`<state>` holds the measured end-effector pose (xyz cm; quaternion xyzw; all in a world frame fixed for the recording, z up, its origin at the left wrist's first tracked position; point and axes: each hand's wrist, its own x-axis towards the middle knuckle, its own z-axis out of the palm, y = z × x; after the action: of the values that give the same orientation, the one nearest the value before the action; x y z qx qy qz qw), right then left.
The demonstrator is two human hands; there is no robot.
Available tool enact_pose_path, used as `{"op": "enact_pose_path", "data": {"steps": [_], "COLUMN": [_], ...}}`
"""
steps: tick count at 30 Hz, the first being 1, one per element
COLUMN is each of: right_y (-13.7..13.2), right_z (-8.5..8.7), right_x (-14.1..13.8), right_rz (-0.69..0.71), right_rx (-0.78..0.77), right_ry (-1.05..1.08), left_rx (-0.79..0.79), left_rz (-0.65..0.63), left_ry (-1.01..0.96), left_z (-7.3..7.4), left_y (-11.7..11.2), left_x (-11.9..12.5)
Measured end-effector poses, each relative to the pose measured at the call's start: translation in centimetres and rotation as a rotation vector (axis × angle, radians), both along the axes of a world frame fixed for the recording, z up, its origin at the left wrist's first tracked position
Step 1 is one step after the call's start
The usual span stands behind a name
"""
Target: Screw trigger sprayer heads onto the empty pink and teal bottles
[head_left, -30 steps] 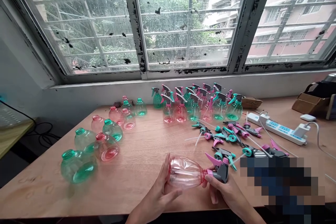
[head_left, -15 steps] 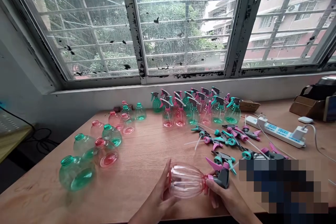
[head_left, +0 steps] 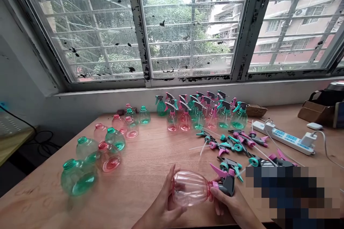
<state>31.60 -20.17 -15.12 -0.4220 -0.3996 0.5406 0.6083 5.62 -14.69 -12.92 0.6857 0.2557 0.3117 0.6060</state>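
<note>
A clear pink spray bottle (head_left: pixel 191 188) lies sideways above the table's front edge, its base to the left. Around the base end curl the fingers of my left hand (head_left: pixel 163 202). My right hand (head_left: pixel 228 200) grips the neck, where a grey and pink trigger sprayer head (head_left: pixel 227 180) sits on the bottle. Whether the head is fully screwed down, I cannot tell. Just beyond my right hand lie loose teal, pink and black sprayer heads (head_left: pixel 231 166) with thin white tubes.
Open green and pink bottles (head_left: pixel 79 177) stand on the left side of the wooden table (head_left: pixel 150 157). Several bottles with sprayers (head_left: pixel 199 114) stand at the back by the window. To the right are a white power strip (head_left: pixel 285 137) and a cardboard box (head_left: pixel 313 111).
Both hands keep the same hold on the pink spray bottle, which has turned slightly. The whole view has shifted a little downward in the picture.
</note>
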Motion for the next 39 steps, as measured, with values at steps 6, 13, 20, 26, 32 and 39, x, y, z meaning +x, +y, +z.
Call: {"op": "enact_pose_path", "data": {"steps": [6,13,20,26,32,39], "right_y": [-0.2,-0.2,-0.3,0.0,0.0,0.0], "right_z": [0.6,0.7,1.0,0.5,0.3,0.7], "right_x": [-0.2,-0.2,-0.2,-0.2,-0.2,-0.4], "right_rz": [-0.047,-0.055,-0.040,-0.061,-0.047,-0.079], "right_rx": [-0.030,-0.019,-0.024,-0.013,-0.025,-0.037], "right_ry": [-0.039,-0.049,-0.076,-0.042,-0.053,-0.067], "left_rx": [-0.102,-0.010,-0.117,-0.037,-0.118,-0.025], "left_rz": [-0.008,0.030,-0.007,0.021,0.019,0.011], "left_ry": [-0.025,0.075,-0.032,0.018,-0.043,0.033], "left_z": [0.5,1.1,1.3,0.7,0.6,1.1], "left_y": [-0.1,-0.3,-0.1,-0.1,0.0,-0.2], "left_x": [-0.1,-0.1,0.2,0.0,0.0,0.1]}}
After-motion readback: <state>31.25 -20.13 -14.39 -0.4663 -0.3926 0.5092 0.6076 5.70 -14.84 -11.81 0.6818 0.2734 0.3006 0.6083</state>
